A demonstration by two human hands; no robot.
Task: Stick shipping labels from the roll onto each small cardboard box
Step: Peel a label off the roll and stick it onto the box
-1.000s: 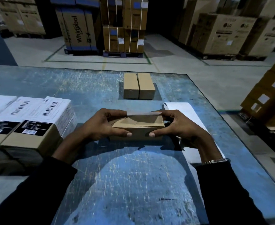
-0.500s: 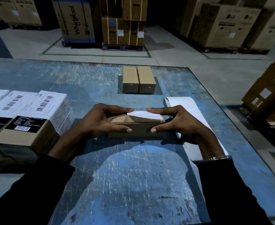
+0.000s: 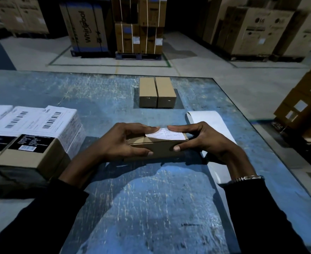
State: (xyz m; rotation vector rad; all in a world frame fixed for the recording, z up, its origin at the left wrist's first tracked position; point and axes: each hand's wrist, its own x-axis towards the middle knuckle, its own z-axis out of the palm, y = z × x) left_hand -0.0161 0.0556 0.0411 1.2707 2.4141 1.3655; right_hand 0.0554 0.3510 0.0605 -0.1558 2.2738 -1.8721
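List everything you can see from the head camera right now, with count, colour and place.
held box: 1, brown, table centre, between both hands
label: 1, white, on the held box's top, left end not yet flat
plain boxes: 2, brown, side by side, far table centre
labelled boxes: at least 2, brown with white and black labels, table left
label strip: 1, white, table right, partly under the right hand
table: 1, scratched blue
large cartons: many, brown, on the floor beyond
left hand: grip on held box's left end
right hand: grip on its right end, bracelet at wrist
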